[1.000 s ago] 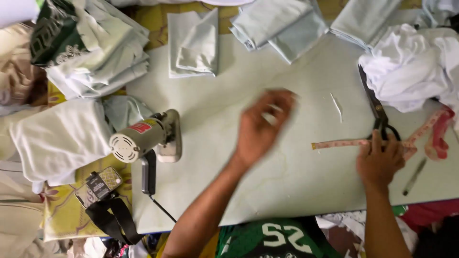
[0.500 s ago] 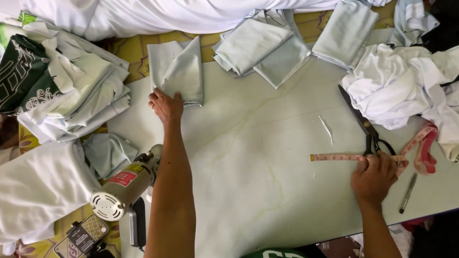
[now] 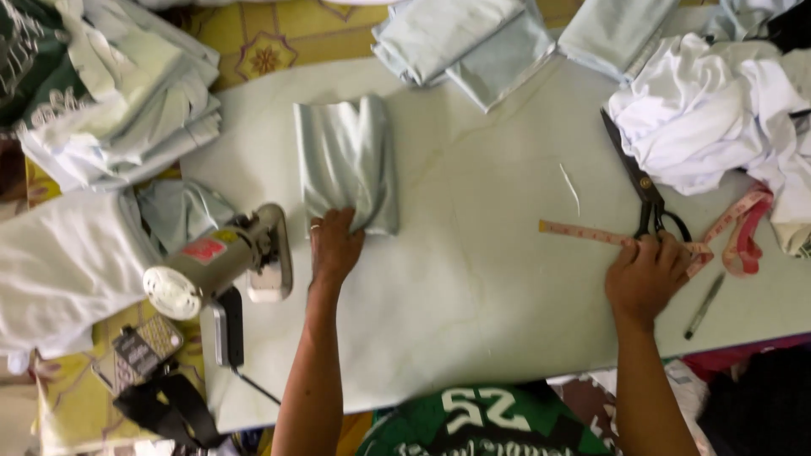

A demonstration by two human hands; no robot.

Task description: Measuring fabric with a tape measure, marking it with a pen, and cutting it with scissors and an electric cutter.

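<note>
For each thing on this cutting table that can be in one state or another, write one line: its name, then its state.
left hand: gripping the folded pale cloth's near edge
folded pale cloth: folded, lying flat
right hand: resting on the scissors' handles
scissors: blades closed, lying flat
measuring tape: partly unrolled
electric cutter: lying on its side, untouched
pen: lying loose

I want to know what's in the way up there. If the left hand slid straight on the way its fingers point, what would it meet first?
The left hand already grips the near edge of the folded pale cloth, so it would push into that piece first. Beyond it lies bare table, then probably the patterned yellow floor.
</note>
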